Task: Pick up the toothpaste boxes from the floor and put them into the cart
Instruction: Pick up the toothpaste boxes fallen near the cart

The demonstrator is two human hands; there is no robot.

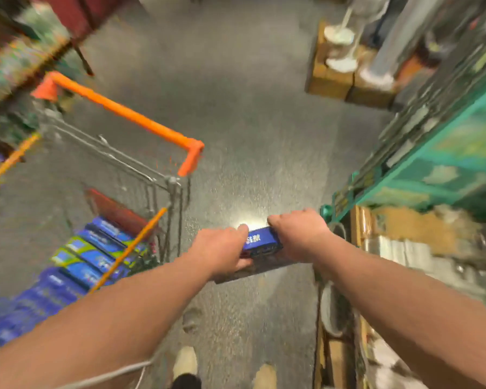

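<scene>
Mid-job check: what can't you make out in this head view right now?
- Held blue toothpaste boxes: count unclear; left hand and right hand cover both ends.
- Cart: far end cut off at the left edge.
- Boxes in cart: motion-blurred print.
- Green shelf: goods blurred.

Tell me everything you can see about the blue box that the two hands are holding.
The blue box is a long, narrow carton, apparently cardboard, with white characters printed on its top face. It lies roughly level above the grey floor, gripped at its ends by the left hand and the right hand, just right of the cart. Finer print is blurred.
</scene>
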